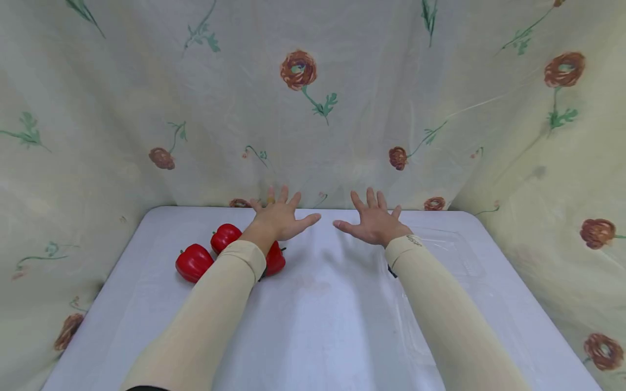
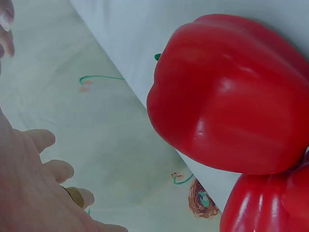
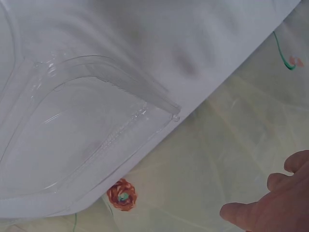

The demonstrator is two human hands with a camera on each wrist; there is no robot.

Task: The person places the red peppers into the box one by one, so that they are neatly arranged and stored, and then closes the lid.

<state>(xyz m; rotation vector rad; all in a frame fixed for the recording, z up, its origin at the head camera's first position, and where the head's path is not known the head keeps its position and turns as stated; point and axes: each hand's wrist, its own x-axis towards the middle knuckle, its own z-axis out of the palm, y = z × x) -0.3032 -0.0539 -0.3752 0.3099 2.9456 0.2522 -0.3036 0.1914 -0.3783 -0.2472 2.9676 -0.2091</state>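
Both hands are held out over the far part of a white table (image 1: 318,315), fingers spread. My left hand (image 1: 279,220) has nothing in it and wears a gold-coloured ring (image 2: 75,196). Red bell peppers lie by the left forearm: one on the left (image 1: 194,263), one behind it (image 1: 226,237), and one partly hidden by the cuff (image 1: 275,259). A large red pepper (image 2: 227,96) fills much of the left wrist view. My right hand (image 1: 375,221) is also bare of any object. Beside its forearm lies a clear plastic container (image 1: 450,250), partly covered by the sleeve.
A pale curtain (image 1: 342,136) printed with flowers hangs behind the table and along both sides. The table's far edge (image 1: 327,209) runs just beneath the hands. In the right wrist view, the container's corner (image 3: 161,104) reaches close to the table's edge.
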